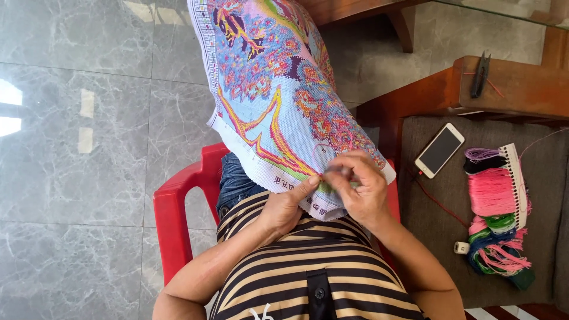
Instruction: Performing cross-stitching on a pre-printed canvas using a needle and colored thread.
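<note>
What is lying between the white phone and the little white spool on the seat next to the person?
In the head view, a thin red thread trails over the brown cushion between the phone and the spool; otherwise the cushion is bare there.

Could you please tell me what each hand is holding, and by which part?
Both hold the colourful cross-stitch cloth at its near lower edge: left hand grips underneath, right hand pinches on top. Any needle cannot be told.
</note>
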